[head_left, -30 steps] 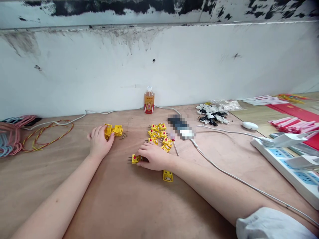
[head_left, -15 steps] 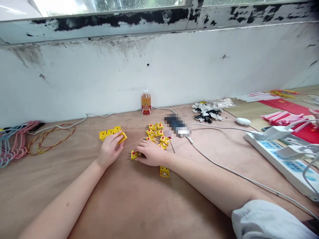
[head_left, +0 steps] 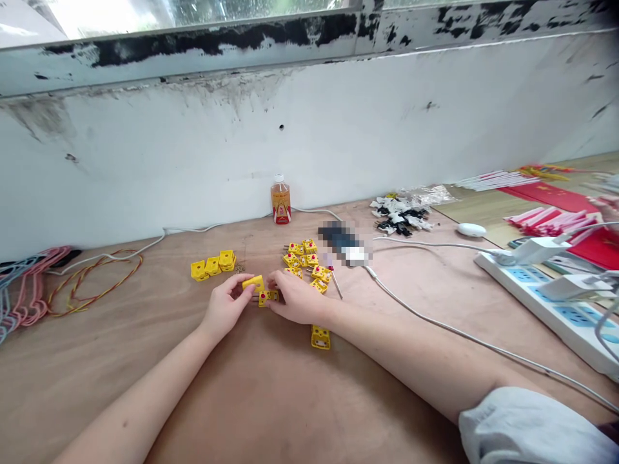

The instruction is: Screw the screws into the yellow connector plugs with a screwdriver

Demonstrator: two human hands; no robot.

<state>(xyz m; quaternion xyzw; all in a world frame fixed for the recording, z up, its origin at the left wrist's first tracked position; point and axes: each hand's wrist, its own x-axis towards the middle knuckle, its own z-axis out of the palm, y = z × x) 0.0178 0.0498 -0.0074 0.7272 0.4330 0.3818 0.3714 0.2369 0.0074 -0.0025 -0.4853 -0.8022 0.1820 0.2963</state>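
Note:
Between thumb and fingers, my left hand pinches a yellow plastic cover. Just below that cover is a yellow two-pin plug body with a red dot, its pins pointing left. My right hand grips the plug body's right end; its fingers partly hide it. Beyond my right hand lie several more yellow plug bodies with red dots. One yellow connector piece sits under my right wrist. Several yellow covers are stacked beyond my left hand, with small screws beside them.
A screwdriver lies right of the plugs, near a blurred-out dark device on a white cable. Behind stands a drink bottle. Black and white parts and a power strip are rightward; coiled wire and hangers leftward.
My left hand has come away from the stacked covers, carrying one cover rightward to the plug body. My right hand stays on the plug body. The view has shifted slightly.

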